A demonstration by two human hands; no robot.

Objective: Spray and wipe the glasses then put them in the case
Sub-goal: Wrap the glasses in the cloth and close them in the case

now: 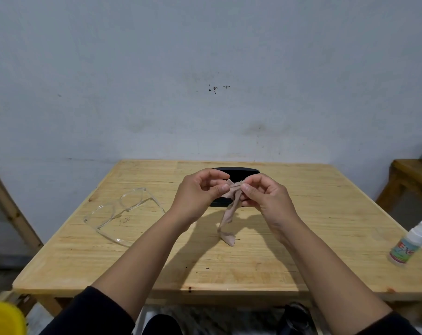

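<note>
- We pinched the cloth [229, 209] with our left hand [197, 189] and right hand [263, 193].
- The glasses [123, 211] lay left of the cloth (nearer our left hand), long axis slanting toward us.

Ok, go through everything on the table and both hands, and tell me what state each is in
glasses: lying on the table, arms unfolded, untouched
cloth: pinched at its top by both hands, hanging down
case: flat on the table behind the hands; open or shut unclear
spray bottle: upright at the right edge, cap on
left hand: pinching cloth
right hand: pinching cloth
</note>
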